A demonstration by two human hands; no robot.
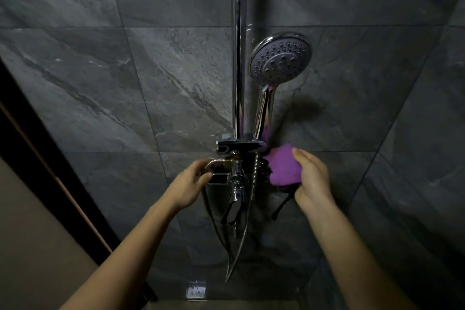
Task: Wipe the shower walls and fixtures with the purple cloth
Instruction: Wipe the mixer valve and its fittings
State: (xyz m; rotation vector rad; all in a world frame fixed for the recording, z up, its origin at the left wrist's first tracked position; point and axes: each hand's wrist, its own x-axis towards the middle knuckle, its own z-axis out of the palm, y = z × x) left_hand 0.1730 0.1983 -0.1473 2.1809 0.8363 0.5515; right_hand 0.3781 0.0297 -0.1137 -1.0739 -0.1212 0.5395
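A chrome shower set hangs on the dark grey tiled wall (100, 70). The riser pipe (238, 45) runs up the middle, and the hand shower head (280, 59) sits in its bracket (239, 145) to the right. My right hand (312, 178) grips the bunched purple cloth (283, 165) and holds it against the right end of the mixer valve (237, 181), just below the hand shower's handle. My left hand (192, 184) curls around the mixer's left end, where the metal hose (214, 162) joins. The right knob is hidden behind the cloth.
A flexible metal hose (241, 234) loops down below the mixer. Another dark tiled wall (427, 133) meets the first at a corner on the right. A dark door frame (50, 158) runs along the left. A small shiny drain (196, 289) lies on the floor below.
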